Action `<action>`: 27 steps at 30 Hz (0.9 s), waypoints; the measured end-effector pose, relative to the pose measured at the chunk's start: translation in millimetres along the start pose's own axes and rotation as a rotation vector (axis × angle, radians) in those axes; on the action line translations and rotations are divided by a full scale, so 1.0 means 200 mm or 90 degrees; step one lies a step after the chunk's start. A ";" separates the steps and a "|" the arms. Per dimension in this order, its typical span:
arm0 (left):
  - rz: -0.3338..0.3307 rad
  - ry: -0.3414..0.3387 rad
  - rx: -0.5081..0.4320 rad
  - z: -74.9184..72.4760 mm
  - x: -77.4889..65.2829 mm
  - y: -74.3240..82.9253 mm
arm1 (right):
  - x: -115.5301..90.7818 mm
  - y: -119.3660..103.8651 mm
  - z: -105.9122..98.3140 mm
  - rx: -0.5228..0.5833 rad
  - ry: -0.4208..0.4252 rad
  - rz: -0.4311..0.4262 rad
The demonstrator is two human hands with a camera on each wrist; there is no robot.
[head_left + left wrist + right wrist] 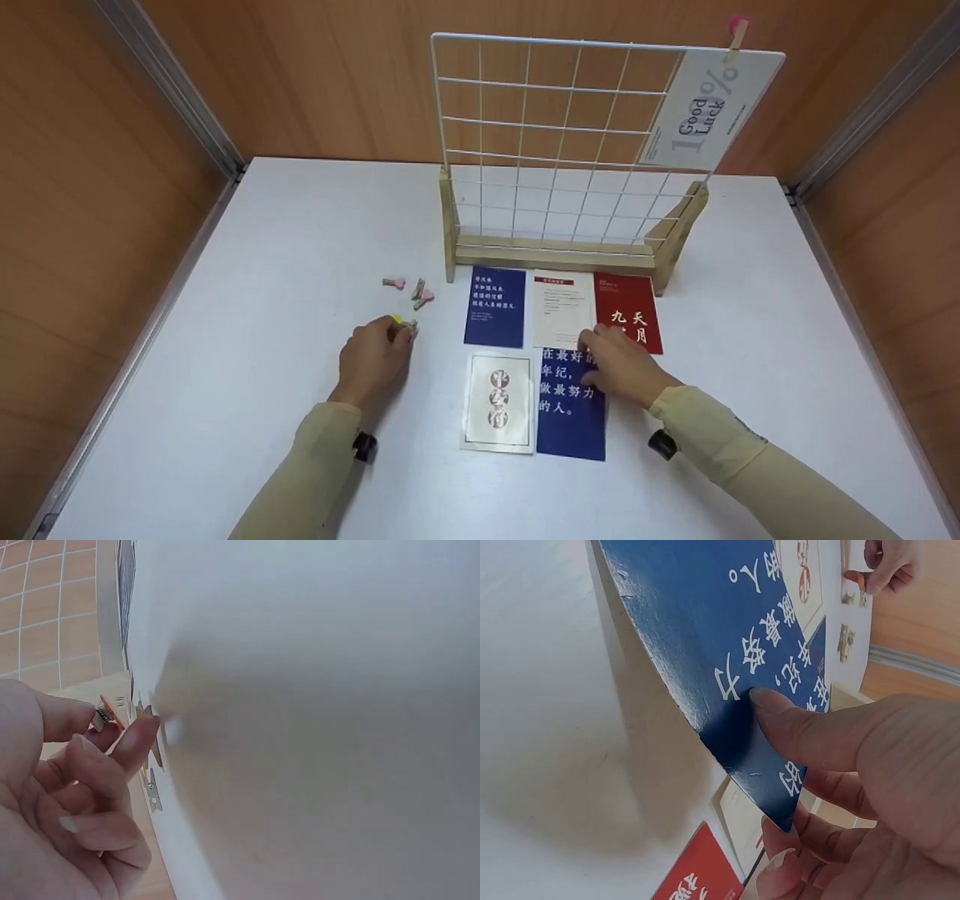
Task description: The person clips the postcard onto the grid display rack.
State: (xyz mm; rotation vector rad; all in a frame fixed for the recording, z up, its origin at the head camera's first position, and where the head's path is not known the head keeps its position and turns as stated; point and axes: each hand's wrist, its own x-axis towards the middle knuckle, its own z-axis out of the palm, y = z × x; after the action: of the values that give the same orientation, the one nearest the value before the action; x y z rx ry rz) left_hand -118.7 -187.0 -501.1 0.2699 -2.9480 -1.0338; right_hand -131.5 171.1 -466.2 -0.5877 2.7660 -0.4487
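My left hand (375, 356) pinches a small wooden clothespin (109, 712) with an orange-yellow ornament between thumb and fingertips, low over the white table. Just beyond it lie several small clothespins, among them one with a pink heart (424, 298). On the other side, my right hand (622, 364) grips a dark blue card (697, 637) with white characters by its upper right corner. That corner is lifted and the card bends slightly, as the right wrist view shows. My fingers hide part of its writing.
A white wire grid (555, 157) stands in a wooden base (555, 255); a Good Luck card (694, 112) hangs at its right by a clothespin (739, 34). Before it lie a blue card (495, 307), a white card (562, 307), a red card (626, 296) and a cream card (499, 442).
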 end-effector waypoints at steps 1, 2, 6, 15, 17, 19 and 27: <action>0.000 0.001 0.001 0.00 0.00 0.00 | 0.00 0.00 0.00 0.002 0.000 -0.001; -0.001 0.001 0.003 0.00 0.00 0.00 | -0.01 0.00 0.00 0.004 0.000 -0.001; -0.009 0.000 -0.004 0.01 -0.01 0.00 | -0.02 0.00 -0.01 0.009 0.001 -0.001; 0.014 0.004 -0.036 -0.01 -0.01 0.01 | -0.03 -0.01 -0.03 0.023 0.002 0.013; 0.022 0.002 -0.035 0.00 -0.01 0.01 | -0.04 -0.01 -0.03 0.030 -0.001 0.022; 0.024 0.005 -0.038 0.00 -0.01 0.00 | -0.04 -0.01 -0.04 0.035 0.000 0.023; 0.051 0.053 -0.051 0.00 -0.02 0.00 | -0.07 -0.02 -0.05 0.023 0.018 -0.001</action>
State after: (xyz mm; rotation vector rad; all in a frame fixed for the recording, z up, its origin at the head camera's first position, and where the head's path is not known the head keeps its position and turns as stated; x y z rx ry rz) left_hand -115.7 -186.9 -501.1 0.1864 -2.8114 -1.0996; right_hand -121.6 175.2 -453.2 -0.5804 2.7779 -0.5110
